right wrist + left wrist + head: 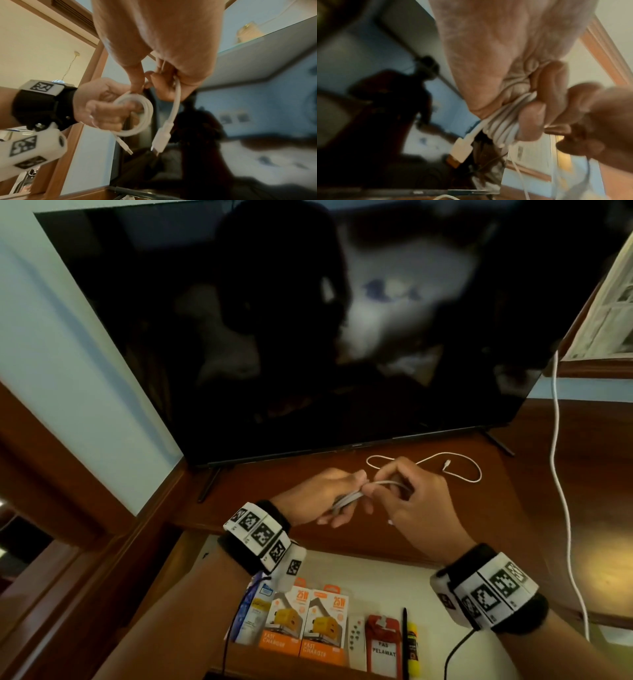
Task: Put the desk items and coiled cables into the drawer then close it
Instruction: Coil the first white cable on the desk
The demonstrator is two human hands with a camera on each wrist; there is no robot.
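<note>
Both hands hover over the wooden desk (534,508), holding a coiled white cable (356,495) between them. My left hand (344,499) grips the coil (501,125) with fingers curled through its loops (137,112). My right hand (375,489) pinches the cable's free end (176,97), and a white plug (161,140) dangles below it. A second plug (462,147) hangs from the coil. A thin loose white cable (459,470) lies on the desk behind the hands. Below, the drawer (376,577) stands open.
The drawer holds two orange charger boxes (305,625), a small white remote (356,642), a red tag (383,642), a black pen (405,642) and a yellow glue stick (413,642). A large dark TV (308,337) fills the desk's back. A long white cord (561,508) hangs at the right.
</note>
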